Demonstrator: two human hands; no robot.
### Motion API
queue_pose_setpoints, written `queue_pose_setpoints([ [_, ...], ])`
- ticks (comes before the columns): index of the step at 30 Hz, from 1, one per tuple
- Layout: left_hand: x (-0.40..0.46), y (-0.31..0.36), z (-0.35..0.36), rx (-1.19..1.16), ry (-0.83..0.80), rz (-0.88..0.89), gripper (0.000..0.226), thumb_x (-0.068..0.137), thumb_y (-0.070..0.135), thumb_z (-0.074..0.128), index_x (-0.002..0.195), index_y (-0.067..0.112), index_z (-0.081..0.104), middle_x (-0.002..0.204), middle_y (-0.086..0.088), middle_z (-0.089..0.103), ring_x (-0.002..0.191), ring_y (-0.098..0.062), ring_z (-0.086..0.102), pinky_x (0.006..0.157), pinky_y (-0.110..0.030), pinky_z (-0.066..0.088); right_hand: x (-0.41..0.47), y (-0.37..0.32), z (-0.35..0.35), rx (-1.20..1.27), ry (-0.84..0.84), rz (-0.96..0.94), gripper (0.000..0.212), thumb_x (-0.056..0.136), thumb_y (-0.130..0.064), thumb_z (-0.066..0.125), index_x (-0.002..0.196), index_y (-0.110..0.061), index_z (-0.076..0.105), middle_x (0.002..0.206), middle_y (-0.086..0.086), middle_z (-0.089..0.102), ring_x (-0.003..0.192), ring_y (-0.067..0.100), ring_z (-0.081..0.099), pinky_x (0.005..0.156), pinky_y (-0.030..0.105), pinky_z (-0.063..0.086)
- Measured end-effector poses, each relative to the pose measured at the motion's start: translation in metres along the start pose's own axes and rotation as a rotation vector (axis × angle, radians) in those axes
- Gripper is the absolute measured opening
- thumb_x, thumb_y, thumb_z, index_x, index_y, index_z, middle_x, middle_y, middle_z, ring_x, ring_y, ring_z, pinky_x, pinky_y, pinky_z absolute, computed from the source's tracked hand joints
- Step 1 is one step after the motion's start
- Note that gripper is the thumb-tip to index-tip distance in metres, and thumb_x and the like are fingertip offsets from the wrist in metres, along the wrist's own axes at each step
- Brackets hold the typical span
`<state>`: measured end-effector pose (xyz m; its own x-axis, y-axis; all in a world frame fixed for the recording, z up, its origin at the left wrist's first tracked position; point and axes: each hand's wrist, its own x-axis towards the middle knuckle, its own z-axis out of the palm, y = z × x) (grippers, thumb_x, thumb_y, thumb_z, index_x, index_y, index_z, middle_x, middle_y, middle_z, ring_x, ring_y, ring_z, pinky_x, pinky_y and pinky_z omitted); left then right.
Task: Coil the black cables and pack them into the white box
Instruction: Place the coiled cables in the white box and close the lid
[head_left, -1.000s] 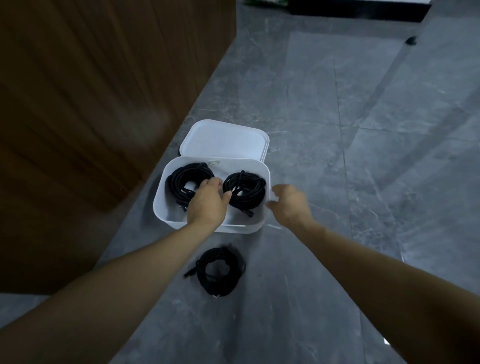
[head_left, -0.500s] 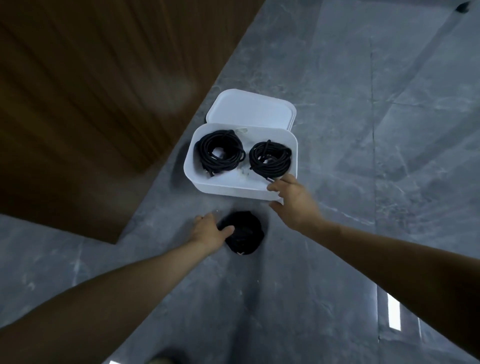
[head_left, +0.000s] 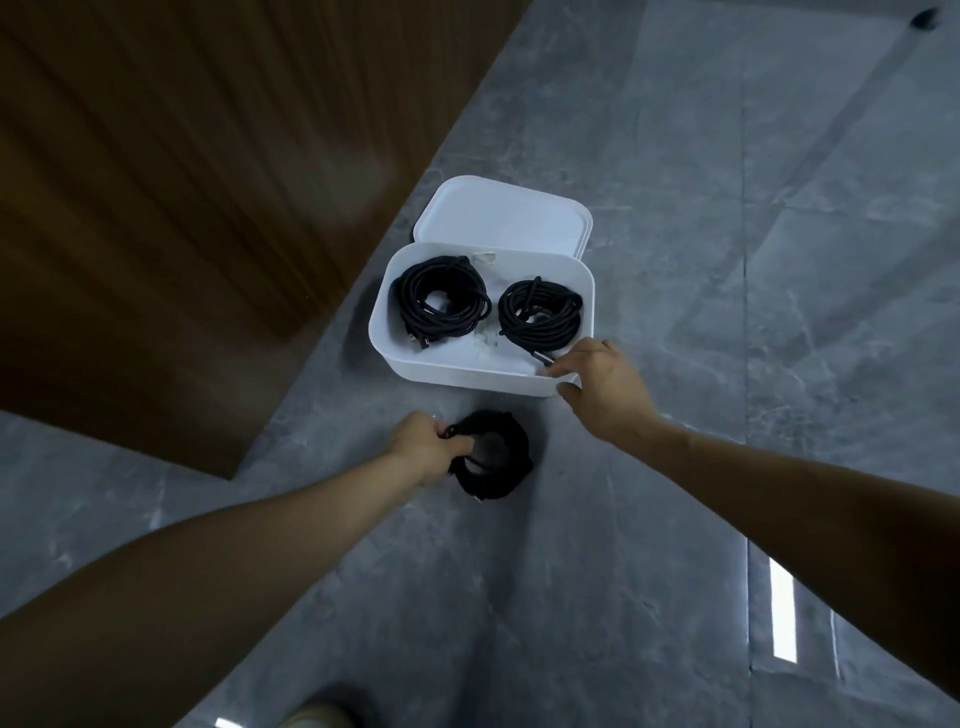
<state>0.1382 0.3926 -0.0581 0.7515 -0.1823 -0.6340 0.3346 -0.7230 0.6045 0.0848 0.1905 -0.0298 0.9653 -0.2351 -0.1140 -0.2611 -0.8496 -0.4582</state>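
Observation:
The white box (head_left: 462, 375) stands open on the grey floor, its lid (head_left: 501, 218) folded back behind it. Two coiled black cables lie inside: a larger coil (head_left: 441, 299) on the left and a smaller coil (head_left: 540, 312) on the right. A third coiled black cable (head_left: 493, 460) lies on the floor just in front of the box. My left hand (head_left: 426, 449) is closed on the left side of this coil. My right hand (head_left: 602, 387) grips the box's near right corner, fingers over the rim.
A brown wooden panel wall (head_left: 182, 208) runs along the left, close to the box. Grey marble tile floor (head_left: 727, 260) spreads to the right and toward me. A shoe tip (head_left: 317, 714) shows at the bottom edge.
My left hand left the box, reached down to the coil on the floor and closed on it. My right hand shifted onto the box's near right corner. The view tilted downward.

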Motion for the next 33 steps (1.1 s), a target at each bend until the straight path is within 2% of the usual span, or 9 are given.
queue_pose_setpoints([
  [2, -0.005, 0.010, -0.008, -0.151, -0.028, -0.012, 0.025, 0.084, 0.011, 0.069, 0.068, 0.007, 0.050, 0.072, -0.012, 0.057, 0.072, -0.025, 0.059, 0.076, -0.039, 0.056, 0.002, 0.003, -0.006, 0.016, -0.008, 0.012, 0.026, 0.089, -0.008, 0.056, 0.111, -0.011, 0.068, 0.118, 0.009, 0.058, 0.115, 0.028, 0.045, 0.093, 0.029, 0.034],
  [6, -0.016, 0.040, -0.025, -0.307, -0.076, 0.021, 0.020, 0.087, 0.007, 0.065, 0.071, 0.007, 0.053, 0.075, -0.010, 0.059, 0.069, -0.016, 0.059, 0.059, -0.020, 0.056, 0.008, 0.007, -0.016, 0.056, 0.020, 0.080, 0.023, 0.088, -0.006, 0.056, 0.108, -0.007, 0.068, 0.117, 0.014, 0.058, 0.113, 0.032, 0.049, 0.092, 0.029, 0.036],
  [11, -0.005, 0.079, -0.034, -0.450, -0.033, 0.065, 0.011, 0.089, 0.005, 0.062, 0.079, 0.004, 0.056, 0.080, -0.009, 0.061, 0.070, -0.013, 0.060, 0.065, -0.026, 0.057, 0.024, 0.009, -0.023, 0.166, 0.078, 0.164, 0.024, 0.085, -0.002, 0.058, 0.107, 0.000, 0.066, 0.109, 0.020, 0.058, 0.097, 0.035, 0.059, 0.086, 0.030, 0.041],
  [14, 0.013, 0.107, -0.032, -0.499, -0.007, 0.089, 0.006, 0.090, 0.006, 0.060, 0.088, 0.002, 0.056, 0.085, -0.011, 0.061, 0.073, -0.015, 0.060, 0.073, -0.030, 0.055, 0.033, 0.010, -0.023, 0.234, 0.098, 0.239, 0.031, 0.084, -0.005, 0.060, 0.115, 0.000, 0.060, 0.113, 0.019, 0.056, 0.101, 0.034, 0.057, 0.088, 0.032, 0.042],
  [16, 0.030, 0.124, -0.026, -0.505, 0.018, 0.109, 0.009, 0.091, 0.007, 0.060, 0.086, 0.001, 0.055, 0.086, -0.015, 0.061, 0.075, -0.020, 0.062, 0.069, -0.030, 0.059, 0.040, 0.012, -0.021, 0.278, 0.115, 0.279, 0.032, 0.085, -0.005, 0.060, 0.116, 0.001, 0.057, 0.115, 0.019, 0.053, 0.104, 0.034, 0.055, 0.088, 0.032, 0.041],
  [22, 0.079, 0.149, 0.002, -0.437, 0.074, 0.094, 0.013, 0.087, 0.012, 0.066, 0.090, 0.004, 0.056, 0.103, -0.027, 0.066, 0.093, -0.036, 0.067, 0.084, -0.048, 0.056, 0.058, 0.022, -0.010, 0.327, 0.093, 0.393, 0.023, 0.085, -0.007, 0.055, 0.107, 0.000, 0.057, 0.114, 0.019, 0.055, 0.099, 0.033, 0.056, 0.076, 0.027, 0.039],
  [25, 0.088, 0.149, 0.019, -0.330, 0.114, 0.106, 0.024, 0.085, 0.019, 0.069, 0.078, 0.001, 0.055, 0.092, -0.025, 0.065, 0.096, -0.039, 0.066, 0.084, -0.050, 0.055, 0.061, 0.024, -0.009, 0.300, 0.093, 0.371, 0.019, 0.085, -0.005, 0.049, 0.100, 0.002, 0.057, 0.108, 0.022, 0.061, 0.100, 0.035, 0.056, 0.068, 0.023, 0.031],
  [29, 0.080, 0.150, 0.026, 0.003, 0.241, 0.155, 0.052, 0.089, 0.031, 0.063, 0.120, -0.008, 0.048, 0.118, -0.026, 0.058, 0.108, -0.041, 0.057, 0.085, -0.042, 0.047, 0.060, 0.026, -0.011, 0.309, 0.067, 0.329, 0.023, 0.085, -0.002, 0.046, 0.104, 0.003, 0.056, 0.110, 0.022, 0.060, 0.102, 0.035, 0.055, 0.068, 0.024, 0.033],
  [33, 0.065, 0.149, 0.032, 0.143, 0.277, 0.226, 0.045, 0.092, 0.030, 0.058, 0.121, 0.000, 0.042, 0.122, -0.020, 0.055, 0.110, -0.036, 0.054, 0.087, -0.039, 0.043, 0.053, 0.024, -0.021, 0.296, 0.025, 0.306, 0.021, 0.083, -0.002, 0.048, 0.101, 0.004, 0.057, 0.108, 0.022, 0.061, 0.099, 0.036, 0.056, 0.064, 0.022, 0.030],
])
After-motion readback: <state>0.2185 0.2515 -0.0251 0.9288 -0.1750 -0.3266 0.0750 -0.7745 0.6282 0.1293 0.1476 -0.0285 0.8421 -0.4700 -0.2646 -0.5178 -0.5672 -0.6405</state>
